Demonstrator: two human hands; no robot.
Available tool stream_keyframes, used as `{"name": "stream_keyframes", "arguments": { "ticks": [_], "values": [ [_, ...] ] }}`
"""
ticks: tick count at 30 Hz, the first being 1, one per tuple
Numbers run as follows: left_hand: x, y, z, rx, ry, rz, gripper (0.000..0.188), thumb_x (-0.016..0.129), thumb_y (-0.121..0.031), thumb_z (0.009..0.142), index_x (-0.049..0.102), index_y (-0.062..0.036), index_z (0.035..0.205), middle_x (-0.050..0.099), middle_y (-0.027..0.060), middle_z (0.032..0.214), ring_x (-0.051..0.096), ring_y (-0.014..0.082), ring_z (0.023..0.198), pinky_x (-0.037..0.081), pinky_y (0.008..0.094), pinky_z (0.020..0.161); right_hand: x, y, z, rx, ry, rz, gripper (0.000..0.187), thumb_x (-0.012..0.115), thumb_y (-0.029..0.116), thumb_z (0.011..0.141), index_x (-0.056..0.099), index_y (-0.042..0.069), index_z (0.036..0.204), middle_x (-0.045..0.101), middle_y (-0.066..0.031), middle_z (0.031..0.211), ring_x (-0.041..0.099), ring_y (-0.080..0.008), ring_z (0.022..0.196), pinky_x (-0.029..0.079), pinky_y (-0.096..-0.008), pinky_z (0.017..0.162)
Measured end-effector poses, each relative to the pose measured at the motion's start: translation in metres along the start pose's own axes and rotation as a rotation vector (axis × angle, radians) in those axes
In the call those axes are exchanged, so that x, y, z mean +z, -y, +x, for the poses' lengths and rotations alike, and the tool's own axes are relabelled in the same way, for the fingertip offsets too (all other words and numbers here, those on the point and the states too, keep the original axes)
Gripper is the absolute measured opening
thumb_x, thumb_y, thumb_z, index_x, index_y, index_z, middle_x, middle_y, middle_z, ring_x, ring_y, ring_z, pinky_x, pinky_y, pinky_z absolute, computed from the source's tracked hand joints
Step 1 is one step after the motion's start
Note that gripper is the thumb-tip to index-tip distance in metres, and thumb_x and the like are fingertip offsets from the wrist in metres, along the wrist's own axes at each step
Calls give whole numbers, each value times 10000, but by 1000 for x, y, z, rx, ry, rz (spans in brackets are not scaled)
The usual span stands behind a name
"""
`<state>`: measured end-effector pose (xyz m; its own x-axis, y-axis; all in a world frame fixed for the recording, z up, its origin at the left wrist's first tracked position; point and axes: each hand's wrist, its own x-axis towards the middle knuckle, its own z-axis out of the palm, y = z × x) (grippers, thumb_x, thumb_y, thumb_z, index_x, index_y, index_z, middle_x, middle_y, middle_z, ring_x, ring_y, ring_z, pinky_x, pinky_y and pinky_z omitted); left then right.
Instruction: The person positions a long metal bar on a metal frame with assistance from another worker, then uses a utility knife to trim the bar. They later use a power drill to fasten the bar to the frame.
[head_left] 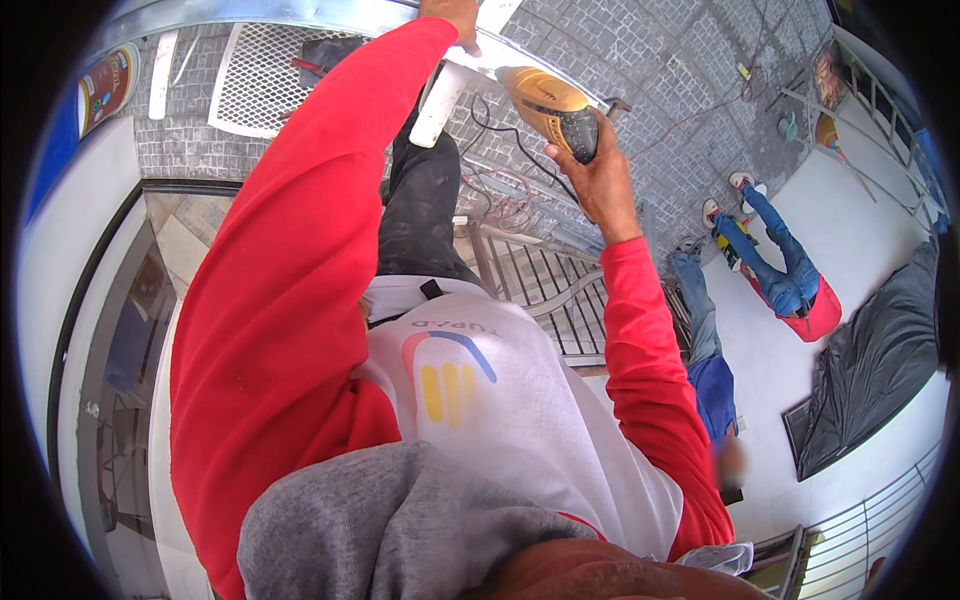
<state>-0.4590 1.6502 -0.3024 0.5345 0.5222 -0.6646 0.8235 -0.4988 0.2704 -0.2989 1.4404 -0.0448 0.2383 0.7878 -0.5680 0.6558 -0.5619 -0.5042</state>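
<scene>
My right hand (605,185) is wrapped round the black rear end of a yellow-and-black corded power tool (548,105). The tool's front end points up and left, close to a long pale metal bar (510,52) that crosses the top of the view. At that bar, by the upper edge, is my left hand (452,14), closed over it with the thumb hanging down; its other fingers are partly cut off. A black cord (515,135) loops below the tool. What the tool's tip touches is hard to make out.
White metal mesh (262,80) lies on the paving at upper left, near a paint bucket (108,85). A metal railing (540,285) stands below the tool. Two people (790,265) are at right, near a dark tarp (875,345) and a ladder (885,110). Cables trail across the pavers.
</scene>
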Motion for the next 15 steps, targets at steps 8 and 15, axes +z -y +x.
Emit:
{"name": "stream_keyframes", "arguments": {
  "ticks": [8, 15],
  "values": [
    [5, 5, 16, -5, -6, 10, 791, 932, -603, 574, 771, -48, 1115, 746, 162, 1174, 689, 326, 1136, 449, 492, 1064, -6, 15, 22, -82, 20, -113, 778, 866, 270, 808, 450, 110, 1447, 719, -245, 1075, 697, -455, 986, 557, -502, 791],
    [-11, 4, 4, 3, 78, -44, 756, 926, -576, 609, 774, -65, 1145, 739, 156, 1205, 667, 344, 1181, 436, 500, 1085, 4, 26, 16, -20, 49, -226, 819, 862, 229, 793, 419, 161, 1479, 743, -210, 951, 716, -439, 888, 556, -512, 719]
  ]
}}
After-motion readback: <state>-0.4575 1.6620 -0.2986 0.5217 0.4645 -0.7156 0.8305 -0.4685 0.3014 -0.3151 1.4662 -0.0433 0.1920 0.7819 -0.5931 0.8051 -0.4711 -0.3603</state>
